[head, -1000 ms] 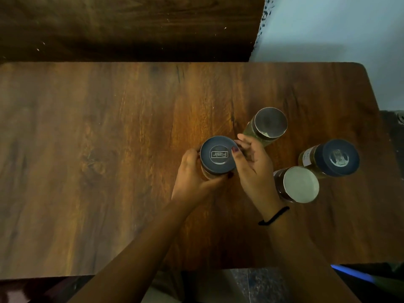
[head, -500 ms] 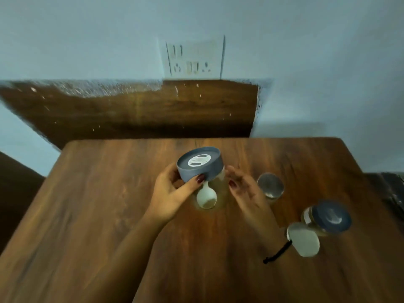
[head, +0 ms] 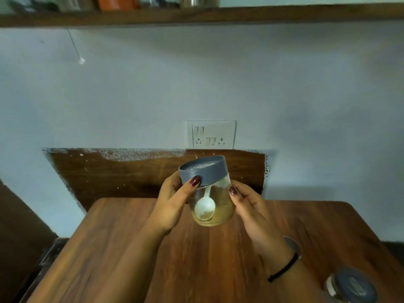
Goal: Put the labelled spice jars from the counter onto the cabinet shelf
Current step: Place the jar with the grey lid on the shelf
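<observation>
We hold one spice jar (head: 218,200) off the desk (head: 153,259), mid-view and slightly tilted. Its grey lid (head: 202,170) is on, and a white spoon (head: 205,207) lies inside over a low layer of yellowish powder. Our left hand (head: 172,202) has its grip round the jar, thumb on the lid's rim. Our right hand (head: 251,211) cups the glass from 3 o'clock, thumb against it.

We judge the task barely begun. This jar is in transit, a second jar (head: 352,285) waits on the desk at 5 o'clock, and a metal lid (head: 291,246) peeks from behind our right wrist.

The shelf (head: 196,15) spans 12 o'clock, well above, with blurred things already along its left and middle. Bare wall between gives open room to lift. The jar must clear the shelf's front edge.
</observation>
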